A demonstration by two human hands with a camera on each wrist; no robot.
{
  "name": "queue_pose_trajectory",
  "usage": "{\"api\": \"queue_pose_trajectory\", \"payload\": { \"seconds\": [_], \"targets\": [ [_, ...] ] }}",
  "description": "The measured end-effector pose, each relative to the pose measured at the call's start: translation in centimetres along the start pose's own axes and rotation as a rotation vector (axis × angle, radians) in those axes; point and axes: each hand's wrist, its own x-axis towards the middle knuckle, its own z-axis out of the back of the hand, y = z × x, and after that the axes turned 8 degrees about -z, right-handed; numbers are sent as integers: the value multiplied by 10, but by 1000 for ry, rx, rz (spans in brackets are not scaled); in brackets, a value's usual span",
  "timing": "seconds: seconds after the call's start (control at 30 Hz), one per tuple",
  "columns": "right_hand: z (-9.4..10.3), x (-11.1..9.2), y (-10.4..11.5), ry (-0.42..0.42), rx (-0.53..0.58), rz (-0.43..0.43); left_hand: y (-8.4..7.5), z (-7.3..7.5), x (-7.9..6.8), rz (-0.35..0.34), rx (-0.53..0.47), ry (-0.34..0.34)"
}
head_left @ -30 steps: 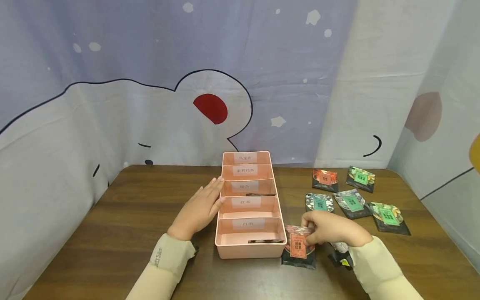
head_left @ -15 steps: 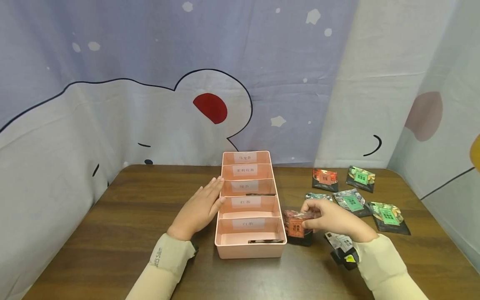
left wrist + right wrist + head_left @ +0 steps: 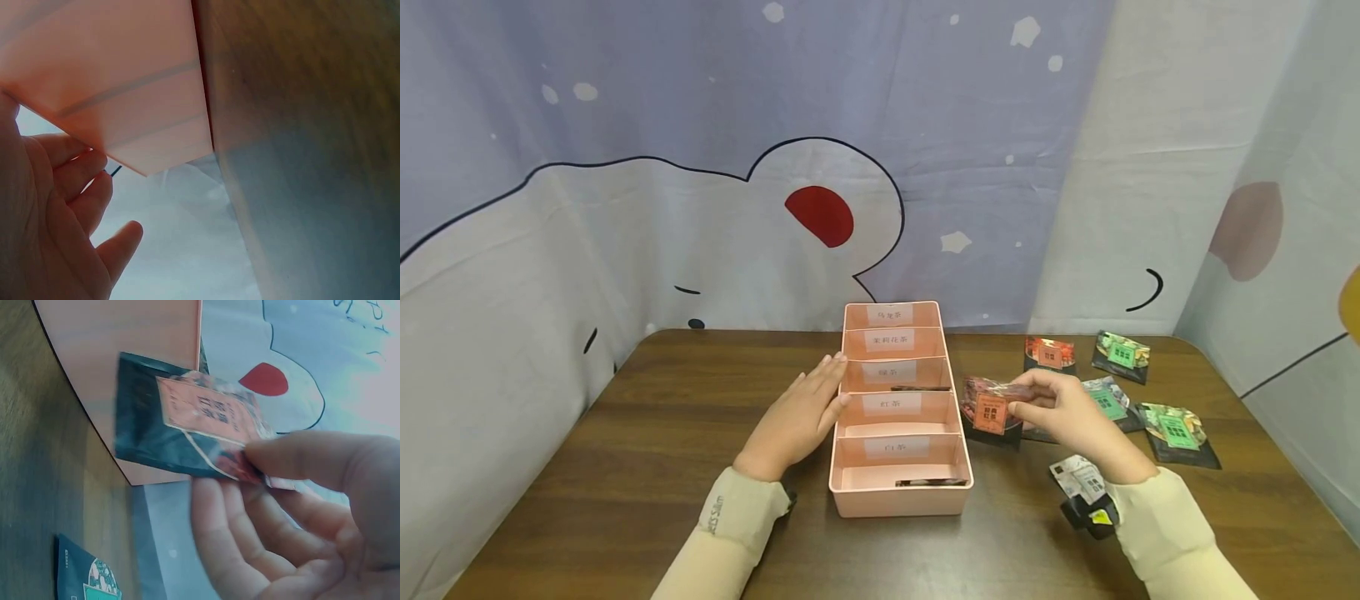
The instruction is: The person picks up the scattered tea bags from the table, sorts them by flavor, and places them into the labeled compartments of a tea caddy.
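Observation:
My right hand pinches a tea sachet by its upper edge, thumb on the front. The sachet is black with a pink-red label and hangs just right of the pink divided box, apart from the table. In the right wrist view, the sachet is tilted before the box wall. My left hand rests its extended fingers against the box's left side. White labels mark the box's compartments. Dark sachet edges show in the middle compartment and the front one.
Several sachets lie on the right of the wooden table: a red one, green-labelled ones and a pale one near the right sleeve. One behind my right hand is mostly hidden. A patterned curtain hangs behind.
My right hand has lifted the sachet off the table and carried it away from me along the box's right side. The left hand and box have stayed put.

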Motion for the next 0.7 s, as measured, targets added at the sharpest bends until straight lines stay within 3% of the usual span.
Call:
{"api": "queue_pose_trajectory", "payload": {
  "seconds": [0.33, 0.7],
  "targets": [
    [1, -6, 12, -246, -54, -17, 0, -1, 0, 3, -1, 0],
    [-7, -15, 23, -396, 20, 127, -1, 0, 0, 8, -7, 1]
  ]
}}
